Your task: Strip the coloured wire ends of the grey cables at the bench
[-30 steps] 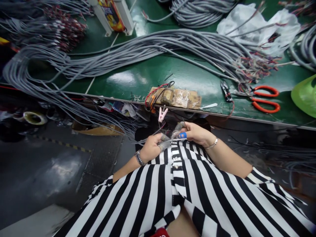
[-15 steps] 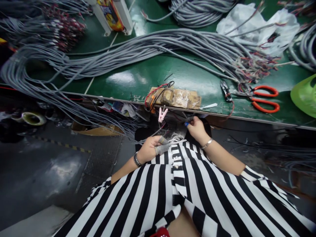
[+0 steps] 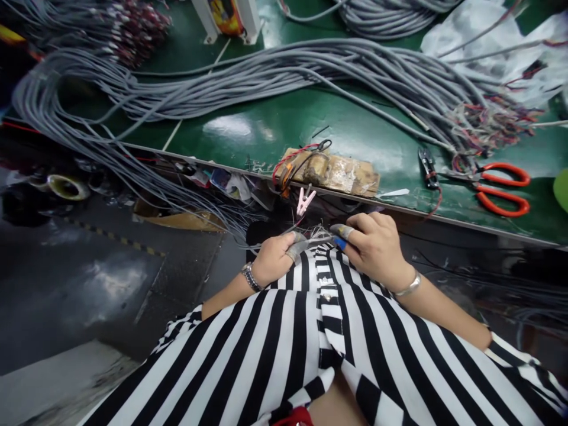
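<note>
My left hand (image 3: 273, 259) is closed, with wrapped thumb and finger pinching a grey cable (image 3: 318, 239) at my lap. Across from it, my right hand (image 3: 377, 247) has its fingertips, one with a blue cover, closed on the same cable's thin pale wires. Fine strands show between the hands; exactly where the fingers grip is partly hidden. Just above hangs a pink clothespin (image 3: 305, 201) at the table edge, below a worn wooden block (image 3: 350, 174) with red and black wires. More grey cables (image 3: 213, 216) run from the left towards my left hand.
A thick bundle of grey cables (image 3: 248, 89) lies along the green table (image 3: 248, 133). Orange-handled scissors (image 3: 503, 201) and small cutters (image 3: 428, 168) rest near its right front edge. A plastic bag (image 3: 470, 35) is at the back right, and a tape roll (image 3: 68, 187) sits at lower left.
My right hand has come up and turned palm down, with its fingers now on the wires close to my left hand. The view has shifted slightly, so the table things appear further right.
</note>
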{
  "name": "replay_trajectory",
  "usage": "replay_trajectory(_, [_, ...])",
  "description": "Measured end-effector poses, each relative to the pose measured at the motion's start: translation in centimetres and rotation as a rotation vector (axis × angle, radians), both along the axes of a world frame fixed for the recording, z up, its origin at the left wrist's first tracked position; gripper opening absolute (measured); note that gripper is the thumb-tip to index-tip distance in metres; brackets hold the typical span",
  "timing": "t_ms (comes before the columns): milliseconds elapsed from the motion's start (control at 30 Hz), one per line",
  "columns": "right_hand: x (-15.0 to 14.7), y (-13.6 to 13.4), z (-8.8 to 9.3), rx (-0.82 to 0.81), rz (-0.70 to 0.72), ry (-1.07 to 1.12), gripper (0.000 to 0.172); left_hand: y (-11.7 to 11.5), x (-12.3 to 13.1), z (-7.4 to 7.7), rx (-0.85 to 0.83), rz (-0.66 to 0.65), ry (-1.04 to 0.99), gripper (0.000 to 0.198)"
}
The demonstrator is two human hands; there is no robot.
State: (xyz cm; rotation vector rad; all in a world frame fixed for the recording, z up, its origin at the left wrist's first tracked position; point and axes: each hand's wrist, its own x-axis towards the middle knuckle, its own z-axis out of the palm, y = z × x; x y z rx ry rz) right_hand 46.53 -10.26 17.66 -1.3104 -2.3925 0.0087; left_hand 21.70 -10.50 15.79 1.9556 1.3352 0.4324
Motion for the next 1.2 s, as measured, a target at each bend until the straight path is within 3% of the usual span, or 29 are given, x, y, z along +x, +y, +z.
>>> replay_trajectory(233, [-0.9,0.4,0.0,-0.017,-0.003,-0.112,0.021,-0.2,-0.2,0.2,-0.012,0.006,0.049,0.028])
replay_trajectory(800, [-0.3,0.4,-0.5,-0.065,0.012,-0.07,0.021,-0.2,0.1,0.1,-0.046,-0.022,0.017,0.028])
replay_trajectory(967, [-0.7,0.4,-1.4,-0.113,0.05,-0.004,0.017,-0.2,0.2,0.3,-0.063,-0.033,-0.004,0.03])
replay_trajectory(1200, [-0.8,0.6,-2.8,-0.216,0.121,0.172,0.027,-0.1,0.4,0.2,-0.126,-0.029,-0.08,0.032])
